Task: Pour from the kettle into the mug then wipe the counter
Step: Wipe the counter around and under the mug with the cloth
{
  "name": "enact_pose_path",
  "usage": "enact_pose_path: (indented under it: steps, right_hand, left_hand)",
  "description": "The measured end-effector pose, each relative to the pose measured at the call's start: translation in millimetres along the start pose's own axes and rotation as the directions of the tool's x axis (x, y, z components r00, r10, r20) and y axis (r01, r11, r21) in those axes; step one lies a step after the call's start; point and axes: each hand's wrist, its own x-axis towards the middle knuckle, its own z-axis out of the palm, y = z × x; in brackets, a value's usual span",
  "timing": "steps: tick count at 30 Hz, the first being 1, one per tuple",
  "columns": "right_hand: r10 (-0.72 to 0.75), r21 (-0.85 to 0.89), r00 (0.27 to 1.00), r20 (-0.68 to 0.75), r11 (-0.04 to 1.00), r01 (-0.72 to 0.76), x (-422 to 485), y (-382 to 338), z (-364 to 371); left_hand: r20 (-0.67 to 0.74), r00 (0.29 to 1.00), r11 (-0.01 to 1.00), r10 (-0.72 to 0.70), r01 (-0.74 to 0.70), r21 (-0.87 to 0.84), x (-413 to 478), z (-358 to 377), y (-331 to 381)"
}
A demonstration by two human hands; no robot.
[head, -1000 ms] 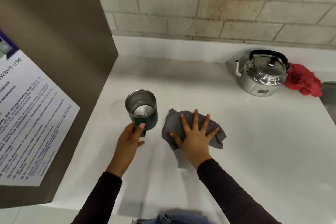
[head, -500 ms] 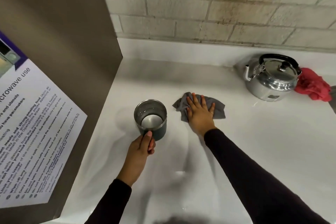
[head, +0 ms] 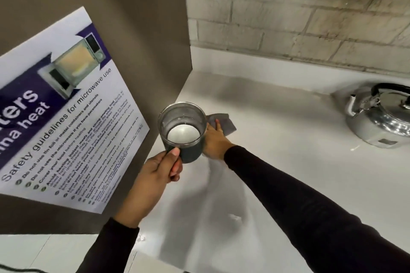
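From the head camera, the left hand (head: 155, 175) is wrapped tight around the handle of the mug (head: 183, 133), thumb on top by the rim. The mug is dark on the outside and shiny inside, with something pale and smooth at the bottom. It looks lifted off the white desk (head: 288, 162), but I cannot tell for sure.

The right hand (head: 214, 139) lies flat with its fingers spread, pressing down on a grey cloth (head: 224, 123). The cloth sits on the desk just behind the mug, at about one o'clock from it. The mug hides part of this hand.

The silver kettle (head: 381, 117) stands on the desk far off at three o'clock from the mug, well apart from both hands. It has a black handle, and its spout points left.

At nine o'clock from the mug, a brown panel (head: 133, 40) holds a poster (head: 66, 113) about microwave safety. A pale brick wall (head: 299, 11) runs along the back of the desk.
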Motion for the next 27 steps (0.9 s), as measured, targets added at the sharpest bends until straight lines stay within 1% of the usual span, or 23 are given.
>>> enact_pose_path:
  steps: [3, 6, 7, 10, 12, 15, 17, 19, 21, 23, 25, 27]
  right_hand:
    - [-0.101, -0.044, 0.994, 0.04, 0.994, 0.102, -23.4, -45.5, 21.5]
    - [-0.307, -0.186, 0.949, 0.07, 0.931, 0.315, -61.3, -72.4, 43.9]
    - [-0.351, -0.205, 0.933, 0.083, 0.91, 0.36, -74.4, -75.8, 50.9]
    - [-0.394, -0.207, 0.916, 0.078, 0.892, 0.401, -118.4, -64.6, 60.7]
    - [-0.368, -0.182, 0.928, 0.055, 0.91, 0.372, -143.4, -42.6, 60.5]
    - [-0.274, -0.164, 0.961, 0.016, 0.948, 0.273, -163.1, 3.6, 48.0]
    - [-0.139, -0.163, 0.99, 0.008, 0.977, 0.138, -156.3, 35.3, 32.9]
    - [0.022, -0.149, 0.998, -0.062, 0.988, -0.031, -134.5, 56.9, 15.6]
    - [0.159, -0.096, 0.979, -0.129, 0.98, -0.172, -102.6, 63.7, 0.7]
    - [0.248, -0.042, 0.957, -0.15, 0.966, -0.257, -72.5, 53.4, -5.8]
    - [0.235, -0.025, 0.961, -0.145, 0.97, -0.241, -54.5, 30.9, -2.0]
    - [0.125, -0.042, 0.986, -0.113, 0.991, -0.131, -55.1, 6.2, 12.0]
  left_hand:
    - [-0.017, 1.0, 1.0, 0.014, -0.015, -0.009, -3.7, -8.0, 0.0]
    - [-0.021, 1.0, 1.0, 0.012, -0.012, -0.003, -6.7, -11.3, -1.1]
    - [-0.023, 1.0, 1.0, 0.01, -0.01, -0.001, -6.8, -12.6, -2.3]
    - [-0.01, 1.0, 1.0, -0.01, 0.01, 0.01, -6.2, -12.5, -6.0]
    - [-0.018, 0.999, 1.0, -0.028, 0.028, 0.007, -5.7, -11.4, -8.5]
    - [-0.006, 1.0, 1.0, -0.019, 0.019, 0.004, -5.4, -8.1, -9.5]
    - [0.007, 1.0, 1.0, -0.011, 0.011, 0.001, -6.1, -5.5, -9.7]
    - [0.007, 1.0, 1.0, -0.013, 0.013, -0.01, -7.2, -3.8, -9.4]
    - [0.002, 1.0, 0.999, -0.019, 0.019, -0.028, -7.0, -2.0, -10.8]
    - [-0.002, 1.0, 1.0, -0.012, 0.012, -0.028, -7.7, 1.0, -12.2]
    - [-0.005, 1.0, 1.0, -0.01, 0.01, -0.028, -7.0, 4.7, -14.8]
    - [-0.01, 1.0, 1.0, -0.018, 0.018, -0.023, -5.7, 9.4, -17.9]
